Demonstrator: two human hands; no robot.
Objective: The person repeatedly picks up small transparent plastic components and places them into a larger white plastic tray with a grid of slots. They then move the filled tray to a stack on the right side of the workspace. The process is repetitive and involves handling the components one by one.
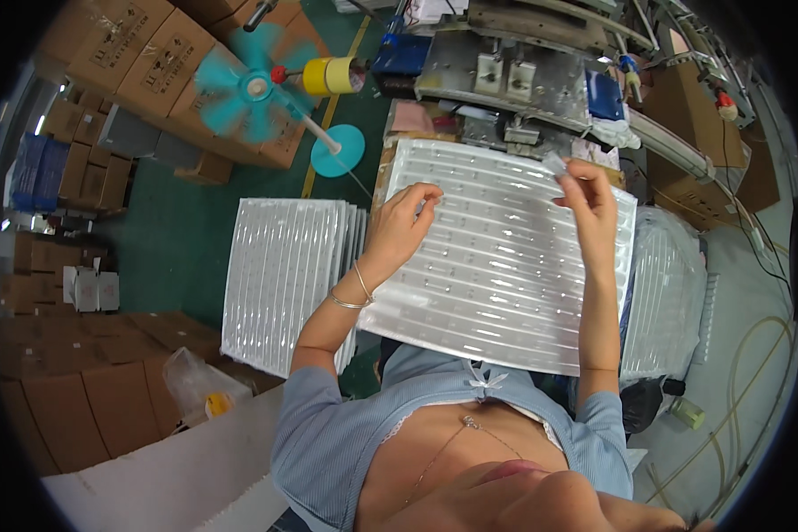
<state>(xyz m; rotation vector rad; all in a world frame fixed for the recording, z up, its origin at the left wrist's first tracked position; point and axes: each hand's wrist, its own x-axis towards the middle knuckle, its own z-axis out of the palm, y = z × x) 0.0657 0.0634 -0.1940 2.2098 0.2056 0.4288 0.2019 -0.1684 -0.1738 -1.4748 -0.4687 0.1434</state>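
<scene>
The scene is moderately lit, with small light patches overexposed at the far left rim. Narrow streaks of glare are thrown along a ribbed, glossy, silvery-white plastic sheet (496, 266) at the centre and repeated on a stack of ribbed white plastic sheets (279, 275) to its left. Brown cardboard boxes (115, 408) at near left are rendered in darker tones. The blades of a turquoise plastic fan (255, 86) are blurred. Straight edges are bowed toward the rim; the corners are blackened.
</scene>
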